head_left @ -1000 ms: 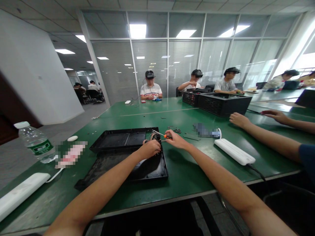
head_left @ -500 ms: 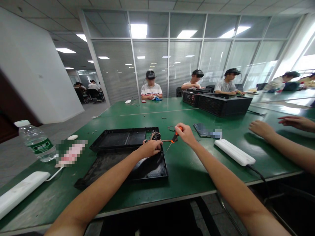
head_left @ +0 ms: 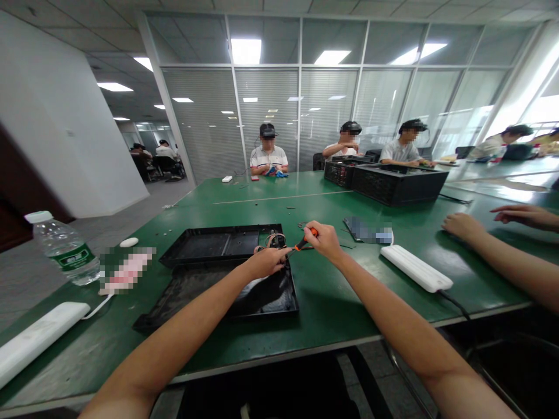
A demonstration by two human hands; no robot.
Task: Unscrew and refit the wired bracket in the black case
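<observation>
My right hand (head_left: 325, 240) grips an orange-and-black screwdriver (head_left: 301, 244), its shaft slanting down and left toward my other hand. My left hand (head_left: 267, 263) is closed over the right end of an open black plastic casing (head_left: 192, 286), around a small dark part (head_left: 279, 240) with a bundle of thin wires. The fingers hide most of that part. Where the screwdriver tip touches is hard to see. Behind the front half lies a second shallow black shell (head_left: 218, 241), next to the first.
White power strips (head_left: 414, 267) lie right and left. A phone (head_left: 360, 229), a water bottle (head_left: 65, 250) and a white oval item (head_left: 129, 242) are on the green table (head_left: 340, 326). A neighbour's hands (head_left: 465, 227) rest at right. Black computer cases (head_left: 397, 185) stand farther back.
My right hand has moved slightly left, and the screwdriver has swung from pointing down at the table to a flatter slant, its tip now at my left hand. My left hand has barely moved.
</observation>
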